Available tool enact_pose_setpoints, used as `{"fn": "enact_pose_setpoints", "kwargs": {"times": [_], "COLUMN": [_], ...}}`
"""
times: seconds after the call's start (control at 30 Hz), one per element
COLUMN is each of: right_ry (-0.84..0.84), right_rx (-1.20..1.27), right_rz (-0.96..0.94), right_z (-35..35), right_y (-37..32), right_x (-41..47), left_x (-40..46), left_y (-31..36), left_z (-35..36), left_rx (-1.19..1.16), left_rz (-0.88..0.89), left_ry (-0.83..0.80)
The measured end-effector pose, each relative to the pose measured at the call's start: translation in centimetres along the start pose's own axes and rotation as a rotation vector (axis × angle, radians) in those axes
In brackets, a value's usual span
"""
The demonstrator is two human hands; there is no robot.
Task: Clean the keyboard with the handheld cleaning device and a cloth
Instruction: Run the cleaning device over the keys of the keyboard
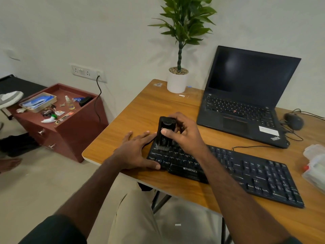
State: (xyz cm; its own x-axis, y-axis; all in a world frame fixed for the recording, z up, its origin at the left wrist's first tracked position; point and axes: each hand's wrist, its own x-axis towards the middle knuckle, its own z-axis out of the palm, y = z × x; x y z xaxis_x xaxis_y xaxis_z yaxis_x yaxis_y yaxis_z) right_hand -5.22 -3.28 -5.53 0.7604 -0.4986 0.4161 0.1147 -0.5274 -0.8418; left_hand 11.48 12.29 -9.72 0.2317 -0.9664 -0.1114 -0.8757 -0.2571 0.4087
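Black keyboard (228,171) lying slantwise on the wooden counter (140,110), left end pretty much at the counter's front-left edge. Handheld cleaning device (165,133), a small black upright block, standing brush-end down on the top-left keys of the keyboard. Right hand (182,132) wrapped around it from the right, thumb pressed on its front face, other fingers curled behind, so a firm grip pinching the device. Left hand (136,151) flat and spread at the keyboard's left end, palm on the counter, fingers straight and pointing toward the device, thumb resting on the keyboard's near-left corner. Looks like bracing, nothing held.

Behind the keyboard, an open black laptop (246,95) with a dark screen. Right of the laptop, a black mouse (293,121) with its cable trailing back along the counter. Left of the laptop, at the counter's far edge, a white pot with a green plant (177,80). Right of the keyboard, near the frame edge, a clear plastic box (314,164), contents too blurry to tell.

Left of the counter, on the floor, a low red-brown cabinet (70,131) with small bottles and a tray of bits on top. Can't spot a cloth for sure anywhere.
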Motion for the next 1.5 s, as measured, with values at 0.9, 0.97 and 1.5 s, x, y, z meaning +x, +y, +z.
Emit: {"fn": "enact_pose_setpoints", "kwargs": {"times": [0.9, 0.97, 1.5], "right_ry": [-0.053, -0.058, -0.073], "right_rx": [-0.074, -0.105, -0.056], "right_rz": [0.029, 0.004, -0.005], "right_z": [-4.0, -4.8, -6.3], "right_y": [1.1, 0.9, 1.4], "right_x": [-2.4, -2.3, -2.8], "left_x": [0.1, 0.2, 0.3], "left_y": [0.0, -0.1, -0.5], "left_z": [0.0, 0.0, 0.3], "left_rx": [-0.03, -0.022, -0.017], "left_rz": [-0.014, -0.016, -0.015], "left_ry": [0.005, 0.003, 0.009]}}
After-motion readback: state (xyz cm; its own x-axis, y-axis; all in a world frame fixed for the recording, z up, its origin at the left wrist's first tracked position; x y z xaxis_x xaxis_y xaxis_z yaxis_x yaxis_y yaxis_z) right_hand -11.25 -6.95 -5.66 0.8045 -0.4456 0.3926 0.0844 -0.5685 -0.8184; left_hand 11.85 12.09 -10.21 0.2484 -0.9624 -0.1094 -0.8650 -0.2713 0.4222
